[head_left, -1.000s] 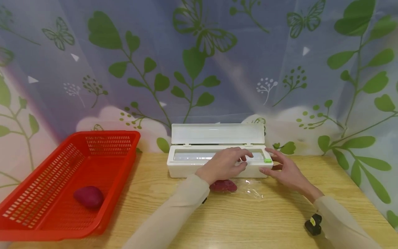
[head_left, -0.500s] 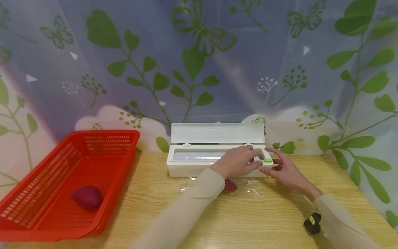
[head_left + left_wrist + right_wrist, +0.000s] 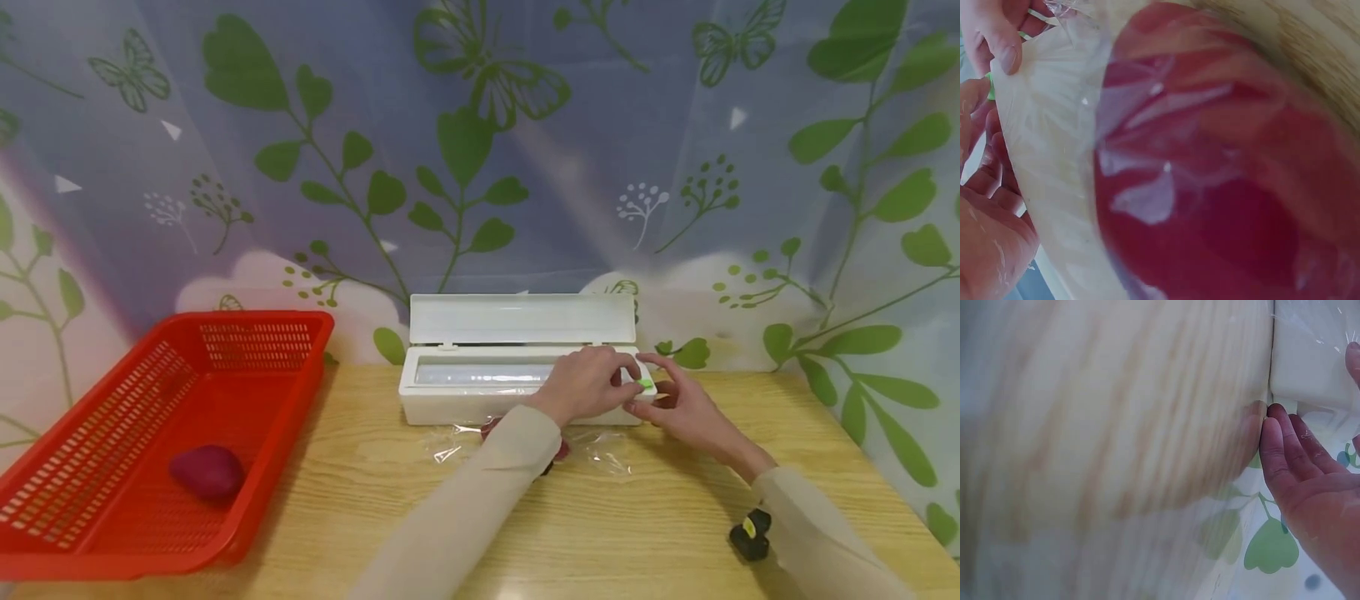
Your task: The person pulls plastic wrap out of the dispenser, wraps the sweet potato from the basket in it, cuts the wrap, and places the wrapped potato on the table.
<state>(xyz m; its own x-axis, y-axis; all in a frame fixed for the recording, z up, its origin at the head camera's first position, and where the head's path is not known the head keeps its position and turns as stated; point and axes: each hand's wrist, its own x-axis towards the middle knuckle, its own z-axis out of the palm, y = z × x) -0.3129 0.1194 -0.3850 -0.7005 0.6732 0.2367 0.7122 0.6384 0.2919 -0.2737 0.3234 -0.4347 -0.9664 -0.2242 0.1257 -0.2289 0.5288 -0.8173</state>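
Note:
A white cling film dispenser (image 3: 442, 408) stands with its lid raised, a roll (image 3: 480, 374) showing inside. My left hand (image 3: 585, 385) reaches across its front to the right end and pinches the small green slide cutter (image 3: 646, 384). At that same end my right hand (image 3: 693, 417) grips the dispenser's corner, thumb at the front face and fingers at the side. Before the dispenser lies a purple-red sweet potato (image 3: 1210, 156) under clear film (image 3: 450, 446). In the head view the left sleeve (image 3: 487, 483) covers most of that sweet potato.
On the left side of the wooden table (image 3: 637, 533) is a red plastic basket (image 3: 326, 333). Another purple-red sweet potato (image 3: 207, 472) lies in it. A curtain (image 3: 525, 208) printed with leaves and butterflies hangs right behind the dispenser.
My left hand has slid right along the dispenser's front to the green slide cutter, and its fingers have closed there. The right hand has kept its place at the corner.

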